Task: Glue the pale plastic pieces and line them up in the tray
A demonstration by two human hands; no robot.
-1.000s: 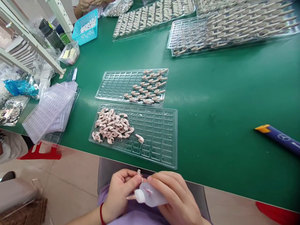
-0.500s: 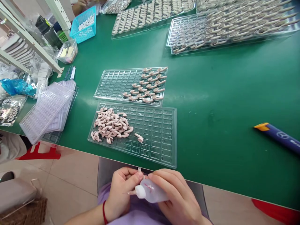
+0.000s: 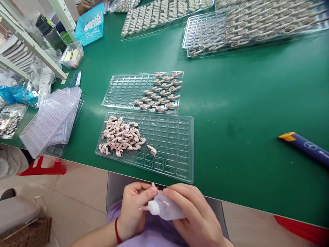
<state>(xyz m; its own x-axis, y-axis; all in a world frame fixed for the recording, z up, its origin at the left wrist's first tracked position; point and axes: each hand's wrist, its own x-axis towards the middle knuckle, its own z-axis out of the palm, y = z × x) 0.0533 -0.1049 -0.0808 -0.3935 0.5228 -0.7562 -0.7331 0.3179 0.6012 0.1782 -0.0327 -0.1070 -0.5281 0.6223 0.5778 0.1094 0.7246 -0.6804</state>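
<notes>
Since a second ago, the translucent bottle (image 3: 171, 208) has edged slightly toward 12 o'clock, its white cap (image 3: 153, 208) facing 9. It lies above the person's lap, the right-hand grip (image 3: 195, 212) closed around it; the left-hand grip (image 3: 135, 206) narrowly pinches a small pale piece (image 3: 153, 185) (mostly hidden by fingers). On the green surface (image 3: 244, 120), a heap of pinkish hooked pieces (image 3: 120, 135) sits at 11 in the near tray (image 3: 177, 151); the far tray (image 3: 125, 89) lies near 12, the blue-and-yellow tube (image 3: 305, 144) at 2.
</notes>
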